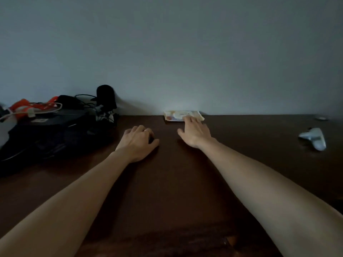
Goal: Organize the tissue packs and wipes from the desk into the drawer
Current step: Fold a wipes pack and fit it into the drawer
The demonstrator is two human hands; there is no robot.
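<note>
On the far left of the dark wooden desk (167, 182) sits a messy pile of black bags (46, 138) with cables (44, 108) and something orange (22, 106) on top. A black thing (105, 95) stands up behind the pile, near the wall (167, 52).

Next comes the left hand (138, 140). It lies on the desk with its fingers curled together, and something small and dark peeks out under them. I cannot tell what it is.

Then comes the right hand (194, 132). It is stretched far out, fingers a bit apart, and the fingertips rest on the near edge of the wipes pack (178, 115). It is not holding the pack.

The wipes pack lies flat at the far edge of the desk, right by the wall. It looks soft and squishy, with a smooth wrapper that may slip. It is likely light. A good way to take it is by its long sides, thumb on one side and fingers on the other. It may be easier to slide it nearer first.

Far right lies a white crumpled thing (313, 139), maybe a tissue pack. It is well apart from the hands.

Nothing stands between the hand and the pack. The drawer is not in sight.
</note>
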